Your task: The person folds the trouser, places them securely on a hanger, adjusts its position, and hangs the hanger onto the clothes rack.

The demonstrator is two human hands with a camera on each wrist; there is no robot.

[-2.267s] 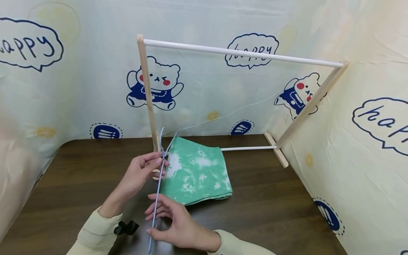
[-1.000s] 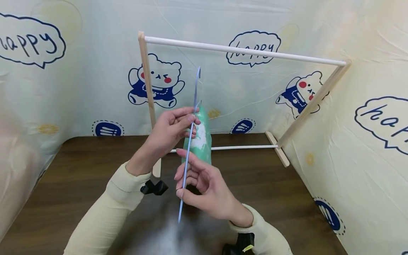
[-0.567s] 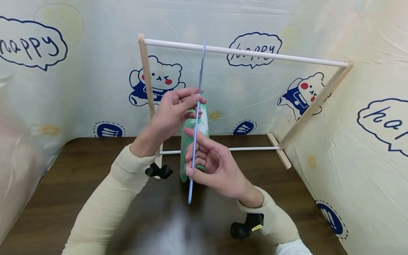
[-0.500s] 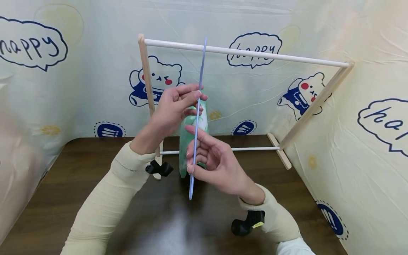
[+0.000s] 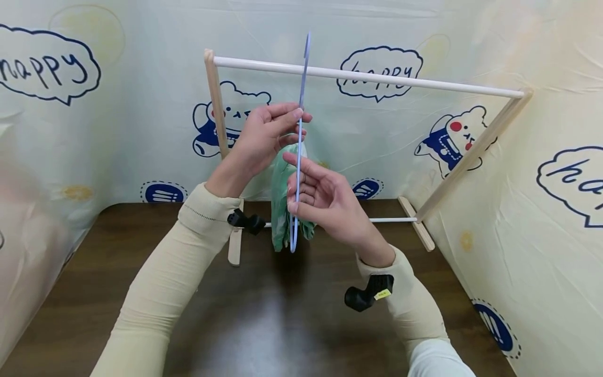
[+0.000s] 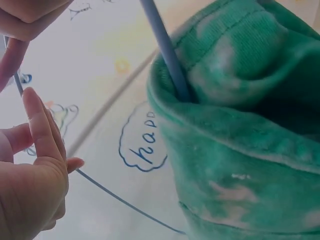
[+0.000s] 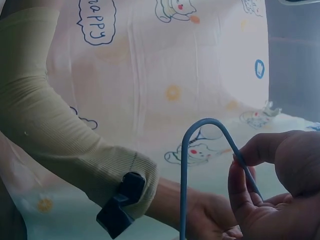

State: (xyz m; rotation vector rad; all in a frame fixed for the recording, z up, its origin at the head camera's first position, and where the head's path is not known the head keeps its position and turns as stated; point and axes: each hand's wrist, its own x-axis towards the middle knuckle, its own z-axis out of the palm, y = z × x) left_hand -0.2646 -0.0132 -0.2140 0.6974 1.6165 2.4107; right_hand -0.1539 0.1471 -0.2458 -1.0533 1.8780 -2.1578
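My left hand (image 5: 264,133) pinches a light blue clothes hanger (image 5: 303,89) near its neck, with thumb and fingertips. Lower down, my right hand (image 5: 332,207) pinches the hanger's near end between thumb and fingers. The hanger is edge-on and upright in the head view, its hook crossing the white top rod in the picture; whether they touch, I cannot tell. A green-and-white tie-dye garment (image 5: 280,201) hangs from it, partly hidden behind the hands. The left wrist view shows the hanger bar (image 6: 166,47) running into the garment's folded, stitched edge (image 6: 240,160).
A wooden rack with a white top rod (image 5: 400,81), a left upright (image 5: 215,104) and a right upright (image 5: 476,146) stands on the dark wooden table (image 5: 226,324). A thin lower rod (image 5: 393,220) joins its feet. Printed curtains (image 5: 155,125) surround the table.
Both hands have raised the hanger with the garment from the table and moved it rightward. The garment, earlier spread flat, has turned edge-on and hangs above the table; the hook has risen past the top rod.
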